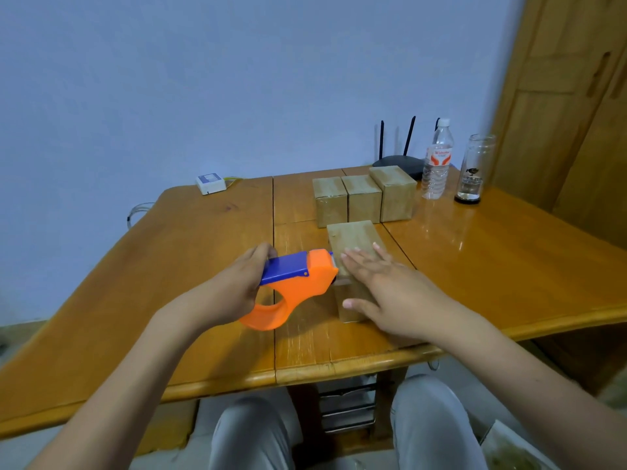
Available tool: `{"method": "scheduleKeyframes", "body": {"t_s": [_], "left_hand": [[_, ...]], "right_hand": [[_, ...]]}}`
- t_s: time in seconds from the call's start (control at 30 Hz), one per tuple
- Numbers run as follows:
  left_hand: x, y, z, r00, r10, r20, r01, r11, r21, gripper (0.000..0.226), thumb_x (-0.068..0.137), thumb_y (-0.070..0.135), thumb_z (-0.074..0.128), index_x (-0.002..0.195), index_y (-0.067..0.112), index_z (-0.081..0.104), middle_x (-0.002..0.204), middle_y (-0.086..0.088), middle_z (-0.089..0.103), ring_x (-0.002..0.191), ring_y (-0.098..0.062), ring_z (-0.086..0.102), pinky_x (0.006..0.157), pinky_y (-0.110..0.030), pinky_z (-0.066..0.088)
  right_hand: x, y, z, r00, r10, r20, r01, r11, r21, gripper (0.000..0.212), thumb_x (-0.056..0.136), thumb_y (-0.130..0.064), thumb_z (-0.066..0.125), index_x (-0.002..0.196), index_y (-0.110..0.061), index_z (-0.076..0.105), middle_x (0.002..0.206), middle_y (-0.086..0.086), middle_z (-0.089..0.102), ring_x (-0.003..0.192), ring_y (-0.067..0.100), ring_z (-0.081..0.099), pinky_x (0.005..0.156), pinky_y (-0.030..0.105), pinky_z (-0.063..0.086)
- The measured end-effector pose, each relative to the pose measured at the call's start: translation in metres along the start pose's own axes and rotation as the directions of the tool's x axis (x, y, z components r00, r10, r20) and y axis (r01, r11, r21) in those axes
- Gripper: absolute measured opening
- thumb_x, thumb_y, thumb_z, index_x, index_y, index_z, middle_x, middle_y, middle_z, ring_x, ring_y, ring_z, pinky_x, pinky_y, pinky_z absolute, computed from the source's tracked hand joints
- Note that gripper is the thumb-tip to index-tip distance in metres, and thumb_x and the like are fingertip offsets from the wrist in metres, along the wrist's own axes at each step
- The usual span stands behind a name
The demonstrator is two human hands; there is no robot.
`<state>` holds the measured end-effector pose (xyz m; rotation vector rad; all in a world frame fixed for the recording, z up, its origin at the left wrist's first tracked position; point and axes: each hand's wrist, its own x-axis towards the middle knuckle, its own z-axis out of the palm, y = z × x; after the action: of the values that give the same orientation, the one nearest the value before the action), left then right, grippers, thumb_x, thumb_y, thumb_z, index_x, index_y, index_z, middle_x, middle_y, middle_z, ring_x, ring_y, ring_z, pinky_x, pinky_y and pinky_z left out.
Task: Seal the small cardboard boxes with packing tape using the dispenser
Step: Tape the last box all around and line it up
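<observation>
left hand (234,286): grips orange/blue tape dispenser (295,283), fingers curled over its blue top
dispenser nose: touching left edge of near box (353,245)
right hand (390,286): flat on near box top, fingers straight, thumb down its front face
near box: on wooden table (203,252), long axis pointing away
three boxes (364,196): in a row just behind near box, touching side by side
far right: water bottle (437,164), glass jar (473,171), black router (403,161) behind
far left: white adapter (210,183) at table's back edge
</observation>
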<state>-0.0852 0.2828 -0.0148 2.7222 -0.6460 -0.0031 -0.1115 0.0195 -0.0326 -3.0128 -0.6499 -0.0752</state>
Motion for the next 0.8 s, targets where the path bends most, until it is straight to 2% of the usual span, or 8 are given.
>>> {"method": "scheduleKeyframes", "body": {"t_s": [0.13,0.23,0.37,0.43,0.5,0.6,0.7,0.8], "left_hand": [[-0.006,-0.007,-0.007,0.999,-0.035,0.023,0.033,0.998,0.047,0.045,0.089,-0.008,0.054,0.113,0.027,0.039,0.097,0.011,0.046,0.079,-0.010,0.047,0.061,-0.020,0.034],[-0.010,-0.022,-0.012,0.994,-0.099,0.049,0.097,0.994,0.053,0.044,0.090,-0.005,0.054,0.113,0.030,0.040,0.099,0.009,0.050,0.080,-0.012,0.050,0.061,-0.023,0.037],[0.018,-0.035,0.009,0.996,-0.087,-0.031,0.090,0.988,0.126,0.039,0.091,0.018,0.056,0.120,0.037,0.041,0.110,0.008,0.058,0.077,-0.008,0.047,0.064,-0.022,0.034],[0.006,-0.038,-0.001,0.998,-0.064,-0.006,0.064,0.986,0.152,0.042,0.094,0.007,0.057,0.126,0.028,0.040,0.112,0.011,0.048,0.086,-0.009,0.044,0.067,-0.014,0.031],[-0.013,-0.035,-0.013,0.990,-0.108,0.088,0.094,0.983,0.155,0.047,0.095,0.001,0.055,0.128,0.029,0.038,0.118,0.010,0.048,0.091,-0.011,0.047,0.067,-0.014,0.037],[-0.016,-0.016,-0.023,0.977,-0.129,0.170,0.065,0.939,0.337,0.050,0.093,-0.002,0.050,0.118,0.038,0.035,0.108,0.003,0.049,0.093,-0.015,0.051,0.067,-0.023,0.039],[0.005,0.001,-0.026,0.973,-0.132,0.189,0.020,0.865,0.502,0.055,0.091,-0.008,0.042,0.126,0.033,0.032,0.106,0.000,0.044,0.100,-0.020,0.047,0.072,-0.026,0.037],[0.018,0.017,-0.034,0.971,-0.104,0.215,-0.058,0.773,0.632,0.060,0.092,-0.007,0.041,0.136,0.031,0.029,0.117,-0.004,0.045,0.109,-0.024,0.046,0.083,-0.032,0.041]], "right_hand": [[-0.001,0.001,0.003,1.000,0.010,-0.020,-0.010,1.000,0.000,0.080,0.101,-0.060,0.036,0.162,-0.024,-0.002,0.168,-0.008,-0.005,0.154,0.014,-0.009,0.115,0.026,-0.007],[-0.002,0.003,0.006,1.000,0.020,-0.017,-0.020,1.000,-0.005,0.080,0.100,-0.063,0.034,0.162,-0.025,-0.002,0.169,-0.007,-0.003,0.155,0.017,-0.006,0.127,0.038,0.007],[-0.001,0.002,0.005,1.000,0.006,-0.029,-0.006,1.000,-0.008,0.078,0.101,-0.062,0.032,0.162,-0.025,-0.001,0.168,-0.008,-0.003,0.155,0.015,-0.003,0.124,0.034,0.006],[-0.001,0.002,0.006,0.999,0.007,-0.034,-0.007,1.000,0.000,0.078,0.101,-0.062,0.032,0.162,-0.026,-0.001,0.168,-0.009,-0.003,0.155,0.015,-0.003,0.125,0.036,0.009],[0.000,0.002,0.006,1.000,0.012,-0.029,-0.012,1.000,0.003,0.078,0.101,-0.062,0.033,0.162,-0.027,-0.001,0.168,-0.009,-0.003,0.155,0.015,-0.002,0.126,0.038,0.011],[0.000,0.003,0.005,0.999,0.002,-0.038,-0.002,1.000,-0.015,0.078,0.102,-0.060,0.035,0.162,-0.025,-0.002,0.168,-0.008,-0.003,0.155,0.014,-0.001,0.126,0.034,0.005],[0.001,0.002,0.003,0.999,-0.011,-0.037,0.010,0.999,-0.030,0.078,0.103,-0.057,0.036,0.162,-0.022,-0.001,0.169,-0.006,-0.003,0.155,0.013,-0.001,0.116,0.025,-0.005],[0.001,-0.001,0.002,0.999,-0.005,-0.036,0.004,0.999,-0.035,0.079,0.103,-0.056,0.037,0.162,-0.021,-0.001,0.169,-0.003,-0.002,0.155,0.014,0.000,0.117,0.025,-0.003]]}}
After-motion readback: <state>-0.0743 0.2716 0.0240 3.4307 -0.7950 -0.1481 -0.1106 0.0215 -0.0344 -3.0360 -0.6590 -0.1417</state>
